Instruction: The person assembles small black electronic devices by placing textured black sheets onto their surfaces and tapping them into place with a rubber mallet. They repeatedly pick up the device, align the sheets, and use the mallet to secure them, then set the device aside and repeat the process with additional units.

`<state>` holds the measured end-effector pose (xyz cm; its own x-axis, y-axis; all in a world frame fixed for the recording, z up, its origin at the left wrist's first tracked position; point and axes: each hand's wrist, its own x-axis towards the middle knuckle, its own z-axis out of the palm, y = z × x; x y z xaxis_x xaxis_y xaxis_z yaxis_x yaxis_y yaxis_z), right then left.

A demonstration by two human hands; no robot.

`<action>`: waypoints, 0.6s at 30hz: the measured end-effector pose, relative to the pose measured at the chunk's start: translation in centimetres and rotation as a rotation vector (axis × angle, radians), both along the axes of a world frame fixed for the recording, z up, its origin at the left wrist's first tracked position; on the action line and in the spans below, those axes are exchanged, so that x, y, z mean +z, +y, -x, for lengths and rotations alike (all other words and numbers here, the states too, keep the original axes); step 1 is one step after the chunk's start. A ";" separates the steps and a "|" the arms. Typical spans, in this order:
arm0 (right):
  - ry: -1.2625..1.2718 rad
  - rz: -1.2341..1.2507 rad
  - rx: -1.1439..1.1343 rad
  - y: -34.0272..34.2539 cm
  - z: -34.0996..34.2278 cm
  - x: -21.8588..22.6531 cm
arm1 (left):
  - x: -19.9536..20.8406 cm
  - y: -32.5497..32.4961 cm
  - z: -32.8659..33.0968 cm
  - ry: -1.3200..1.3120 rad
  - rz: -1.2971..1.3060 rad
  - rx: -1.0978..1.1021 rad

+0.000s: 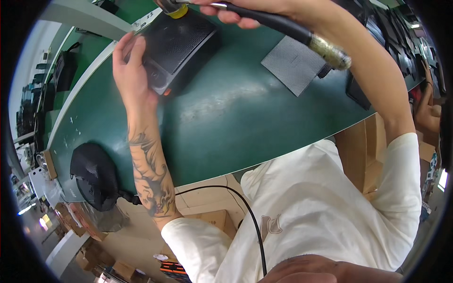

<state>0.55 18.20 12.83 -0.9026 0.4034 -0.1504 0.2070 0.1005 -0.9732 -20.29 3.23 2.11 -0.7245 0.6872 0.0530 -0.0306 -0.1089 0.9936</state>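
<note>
My left hand (133, 66) grips the left side of a black box-shaped device (177, 42) with a finely patterned top and a grey rim, steadying it on the green table. A small orange-red piece (167, 92) shows at its near corner. My right hand (236, 14), closed, holds a mallet (278, 23) by its dark handle, which has a worn, speckled end. The mallet's yellow face (177, 12) is over the far part of the device; whether it touches cannot be made out. The mallet head is partly cut off by the upper edge.
On the green table (226, 137), a grey patterned panel (293, 66) lies to the right under my right forearm. A black mesh bag or cap (94, 174) sits at the left. Black parts (387, 33) pile up at the far right, near another person's arm (427, 111). A cable (245, 203) hangs before me.
</note>
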 end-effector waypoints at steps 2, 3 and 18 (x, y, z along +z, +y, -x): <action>-0.034 -0.041 0.003 -1.3 -0.3 0.8 | 0.1 -0.2 -0.2 -0.022 0.001 0.013; -0.051 -0.053 0.008 -2.4 -0.8 1.9 | 0.2 -0.2 -0.2 -0.025 -0.010 0.024; 0.069 0.172 0.110 -5.3 -2.2 2.0 | -0.9 0.2 0.3 -0.090 -0.081 -0.032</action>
